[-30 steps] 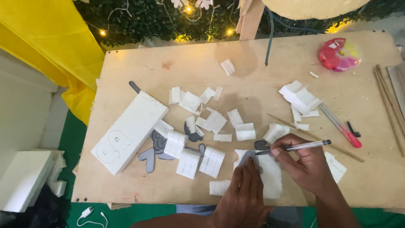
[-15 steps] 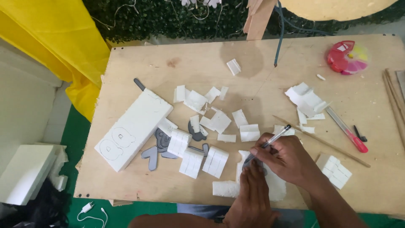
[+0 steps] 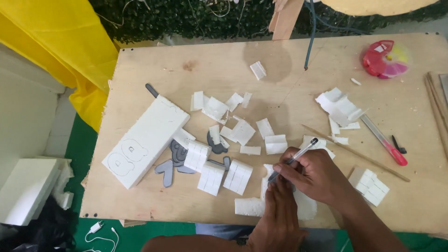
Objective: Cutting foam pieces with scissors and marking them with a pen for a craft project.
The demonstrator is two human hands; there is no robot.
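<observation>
A: What are the hands doing?

B: The right hand (image 3: 322,179) is pinched around a clear pen (image 3: 293,160), tip down on a white foam piece (image 3: 254,206). The left hand (image 3: 280,210) lies flat on that same piece, fingers stretched out and close together, holding nothing, just pressing down. The two hands touch at the pen's tip.

A: And the foam piece sits where?

B: Under both hands, at the near edge of the plywood table (image 3: 224,70). Much of it is hidden by them.

A: What lies around them?

B: Just left of the left hand are scored foam blocks (image 3: 237,176), and beyond those some grey cut-out shapes (image 3: 173,164). Further left is a long white foam slab (image 3: 144,139) with outlines drawn on it. Beyond the fingers, scattered white foam scraps (image 3: 242,130). To the right of the right hand is another scored block (image 3: 369,185); a thin wooden stick (image 3: 364,156) runs past it, and a red-handled utility knife (image 3: 385,140) lies further out. Far right, well apart, is a red tape dispenser (image 3: 379,58).
</observation>
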